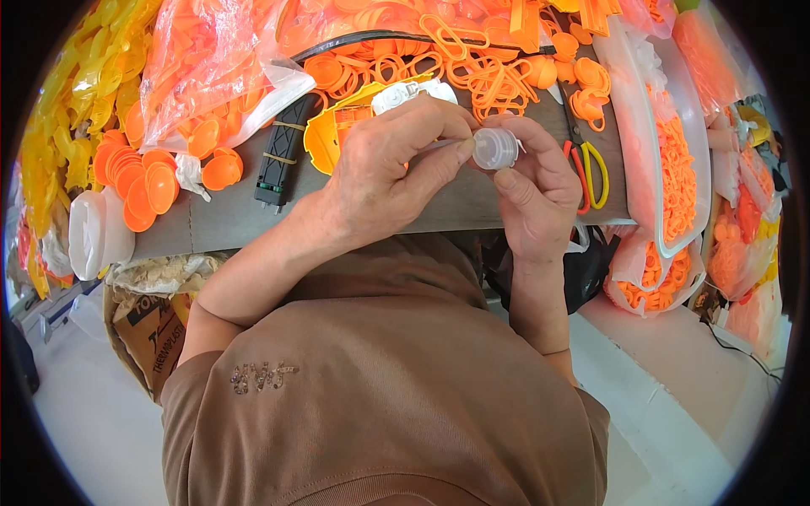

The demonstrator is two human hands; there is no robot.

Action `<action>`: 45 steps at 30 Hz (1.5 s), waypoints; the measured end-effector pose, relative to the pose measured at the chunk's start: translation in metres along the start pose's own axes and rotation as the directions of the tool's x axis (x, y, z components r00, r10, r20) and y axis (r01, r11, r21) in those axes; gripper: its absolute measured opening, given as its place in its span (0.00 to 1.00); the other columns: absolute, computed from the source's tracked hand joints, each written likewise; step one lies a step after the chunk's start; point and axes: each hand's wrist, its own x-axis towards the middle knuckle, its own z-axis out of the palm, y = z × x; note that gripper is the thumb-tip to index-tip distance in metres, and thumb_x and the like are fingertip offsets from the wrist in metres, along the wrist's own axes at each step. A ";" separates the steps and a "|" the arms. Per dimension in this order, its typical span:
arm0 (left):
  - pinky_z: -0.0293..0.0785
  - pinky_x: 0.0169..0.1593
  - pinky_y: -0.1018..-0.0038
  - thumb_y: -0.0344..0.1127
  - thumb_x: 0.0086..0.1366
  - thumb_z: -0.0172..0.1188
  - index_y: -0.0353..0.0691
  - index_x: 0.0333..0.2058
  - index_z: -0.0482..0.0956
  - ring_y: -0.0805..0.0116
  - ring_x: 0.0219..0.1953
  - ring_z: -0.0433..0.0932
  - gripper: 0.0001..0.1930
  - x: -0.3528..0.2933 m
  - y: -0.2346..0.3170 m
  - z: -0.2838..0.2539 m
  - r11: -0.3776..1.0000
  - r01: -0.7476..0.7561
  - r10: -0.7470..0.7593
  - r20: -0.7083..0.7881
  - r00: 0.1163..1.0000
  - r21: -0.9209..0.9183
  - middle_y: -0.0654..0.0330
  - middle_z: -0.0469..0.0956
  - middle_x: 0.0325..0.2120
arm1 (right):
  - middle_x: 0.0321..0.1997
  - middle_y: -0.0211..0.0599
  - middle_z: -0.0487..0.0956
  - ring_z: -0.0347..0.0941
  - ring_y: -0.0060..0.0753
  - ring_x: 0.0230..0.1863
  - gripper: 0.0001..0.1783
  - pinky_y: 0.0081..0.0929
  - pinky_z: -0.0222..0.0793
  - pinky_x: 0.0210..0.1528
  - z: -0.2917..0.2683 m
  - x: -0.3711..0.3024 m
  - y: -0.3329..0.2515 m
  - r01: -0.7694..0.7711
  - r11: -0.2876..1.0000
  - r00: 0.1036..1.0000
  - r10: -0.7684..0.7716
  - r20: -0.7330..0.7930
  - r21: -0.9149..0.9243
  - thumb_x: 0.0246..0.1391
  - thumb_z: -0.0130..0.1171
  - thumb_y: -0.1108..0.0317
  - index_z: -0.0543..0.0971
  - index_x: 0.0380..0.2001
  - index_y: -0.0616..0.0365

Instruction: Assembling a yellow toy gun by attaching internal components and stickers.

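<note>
Above the table's near edge, my right hand (pixel 544 194) grips a small round clear plastic piece (pixel 494 149), roughly like a cap or a tiny spool, between thumb and fingers. My left hand (pixel 384 164) comes up to its left side with thumb and forefinger pinched together. Something thin and pale seems to lie in that pinch, too small to name. Partly hidden behind my left hand is a yellow plastic housing (pixel 317 145) with an orange part inside. A white plastic part (pixel 409 91) shows over my knuckles.
Left lie a black rectangular part (pixel 287 152) with rubber bands and orange scoops (pixel 156 181). Orange loops (pixel 498 84) are heaped behind my hands. Scissors (pixel 597 175) with red and yellow handles lie right, beside a clear bin (pixel 666 244). A cardboard box (pixel 143 337) stands below, left.
</note>
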 end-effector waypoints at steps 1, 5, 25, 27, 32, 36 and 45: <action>0.71 0.40 0.78 0.25 0.61 0.54 0.32 0.33 0.74 0.72 0.35 0.75 0.03 0.000 -0.001 0.001 1.000 0.000 0.000 -0.001 1.000 0.003 0.55 0.77 0.37 | 0.50 0.45 0.71 0.68 0.36 0.52 0.26 0.33 0.69 0.51 0.002 0.000 -0.001 0.001 1.000 1.000 -0.001 0.002 0.002 0.49 0.59 0.73 0.67 0.52 0.67; 0.70 0.38 0.79 0.23 0.61 0.52 0.32 0.33 0.73 0.74 0.34 0.73 0.03 -0.002 -0.005 0.008 0.996 -0.089 0.089 -0.056 0.994 0.000 0.55 0.76 0.38 | 0.48 0.43 0.71 0.71 0.33 0.48 0.21 0.29 0.71 0.47 0.014 -0.001 -0.008 0.158 0.946 0.983 -0.176 -0.041 -0.282 0.47 0.58 0.81 0.71 0.48 0.68; 0.69 0.38 0.79 0.21 0.60 0.52 0.32 0.36 0.73 0.77 0.35 0.72 0.05 -0.010 -0.008 0.004 0.956 0.174 -0.157 0.087 0.984 -0.237 0.59 0.76 0.37 | 0.43 0.45 0.76 0.74 0.39 0.41 0.22 0.27 0.71 0.42 0.017 -0.005 -0.021 0.366 0.534 0.912 -0.368 0.180 -0.763 0.38 0.61 0.84 0.76 0.42 0.63; 0.70 0.42 0.78 0.22 0.59 0.56 0.30 0.44 0.72 0.75 0.40 0.73 0.13 -0.006 0.004 0.002 0.793 0.284 -0.289 0.078 0.954 -0.539 0.58 0.76 0.39 | 0.43 0.45 0.76 0.73 0.39 0.42 0.24 0.28 0.70 0.44 0.014 -0.003 -0.027 0.364 0.588 0.916 -0.368 0.162 -0.722 0.38 0.61 0.83 0.74 0.44 0.62; 0.71 0.47 0.75 0.22 0.54 0.62 0.29 0.50 0.68 0.70 0.44 0.74 0.24 -0.007 0.005 0.000 0.845 0.285 -0.208 0.213 0.955 -0.452 0.54 0.76 0.41 | 0.44 0.44 0.76 0.71 0.37 0.44 0.24 0.28 0.69 0.43 0.015 -0.006 -0.032 0.422 0.501 0.897 -0.353 0.266 -0.756 0.40 0.61 0.81 0.73 0.45 0.63; 0.72 0.44 0.75 0.21 0.50 0.65 0.30 0.50 0.68 0.70 0.42 0.75 0.27 -0.010 0.003 0.002 0.828 0.264 -0.216 0.154 0.964 -0.495 0.54 0.76 0.41 | 0.44 0.40 0.75 0.72 0.31 0.42 0.16 0.25 0.69 0.41 0.016 -0.018 -0.031 0.158 0.863 0.977 -0.208 -0.053 -0.479 0.43 0.58 0.82 0.75 0.40 0.62; 0.70 0.29 0.70 0.20 0.39 0.67 0.30 0.47 0.70 0.60 0.27 0.74 0.31 -0.018 0.002 0.020 0.889 -0.335 0.308 0.131 0.942 0.313 0.53 0.74 0.28 | 0.43 0.39 0.74 0.72 0.27 0.41 0.08 0.20 0.68 0.42 0.018 -0.034 -0.009 -0.037 0.933 0.995 0.003 -0.096 -0.358 0.47 0.55 0.83 0.76 0.32 0.66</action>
